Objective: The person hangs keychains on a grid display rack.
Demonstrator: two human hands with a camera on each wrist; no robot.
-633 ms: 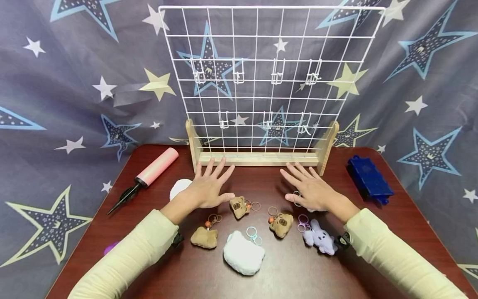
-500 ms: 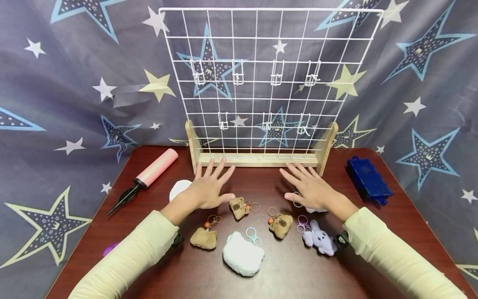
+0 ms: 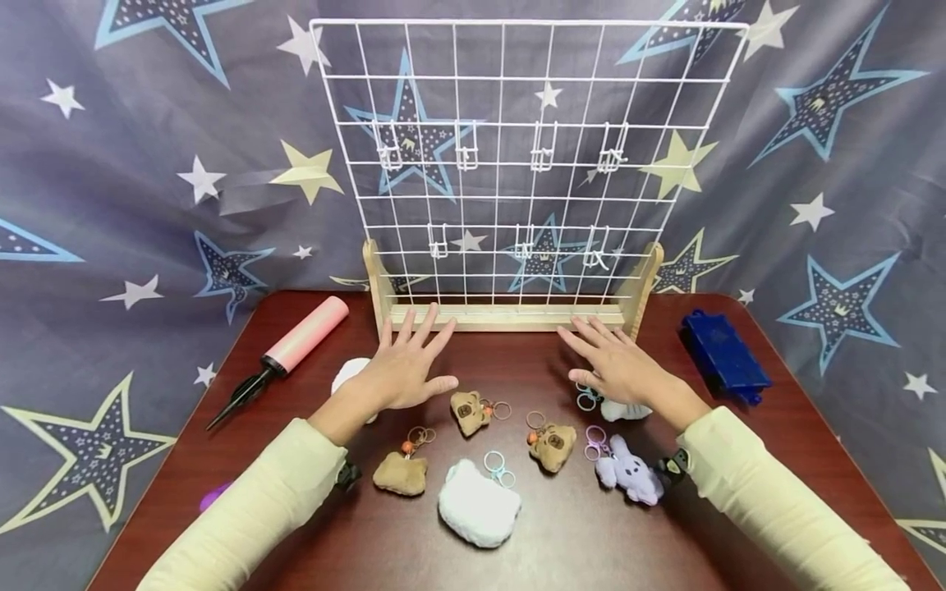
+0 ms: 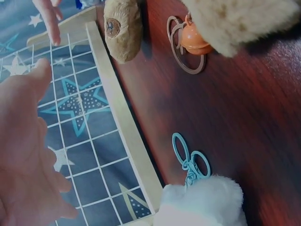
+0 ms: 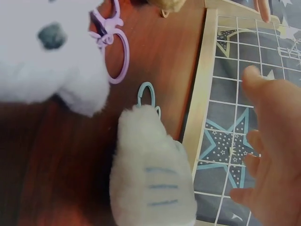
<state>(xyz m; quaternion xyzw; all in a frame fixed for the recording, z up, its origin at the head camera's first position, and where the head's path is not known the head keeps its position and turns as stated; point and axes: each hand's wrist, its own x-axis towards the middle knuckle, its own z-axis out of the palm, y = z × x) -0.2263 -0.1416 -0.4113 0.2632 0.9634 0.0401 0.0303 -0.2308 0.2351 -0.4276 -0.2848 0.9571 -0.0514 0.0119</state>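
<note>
My left hand is held above the table with its fingers spread, holding nothing. Partly behind that wrist lies a white plush keychain. Likewise empty and spread, my right hand hovers over a white plush keychain with grey-blue stripes. Between and below the hands lie brown plush keychains with orange bells, one at centre, one at right and one at left. A white plush keychain with blue rings is nearest me, and a lilac plush keychain lies by the right wrist.
A white wire grid rack with several hooks stands at the back on a wooden base. At left lies a pink hand pump, with a purple thing partly behind the sleeve. A blue tray-like object is at right.
Both hands have shifted slightly apart, and more of the striped white plush now shows below the right hand. The head view has moved a little. The keychains stay where they were.
</note>
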